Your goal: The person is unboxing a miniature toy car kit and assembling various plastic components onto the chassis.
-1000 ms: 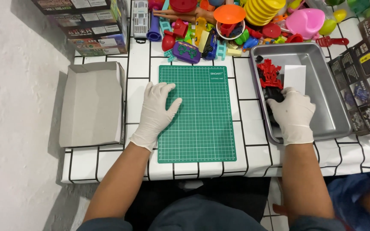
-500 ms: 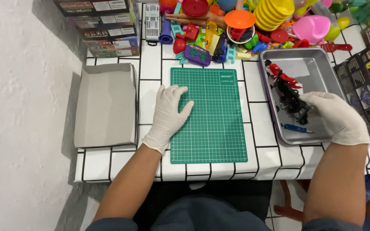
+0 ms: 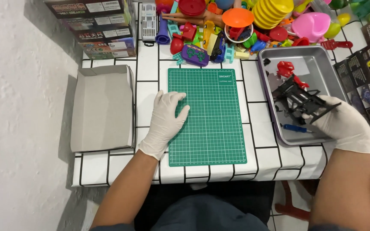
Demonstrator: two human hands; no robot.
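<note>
Tray (image 3: 267,81): brushed metal, dull sheen. Mat (image 3: 213,128): matt green rubbery sheet. Gloves: thin white latex, left hand (image 3: 165,117), right hand (image 3: 343,124). Frame (image 3: 298,99): black plastic. Box (image 3: 101,109), 9 o'clock: grey matt cardboard

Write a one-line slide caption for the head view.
Gloved left hand rests flat on a green cutting mat while the right hand grips a black toy frame over a metal tray.

Left hand (image 3: 166,116) flat on green mat (image 3: 213,124), right hand (image 3: 343,124) gripping black frame (image 3: 298,100) (over tray (image 3: 322,55))
</note>
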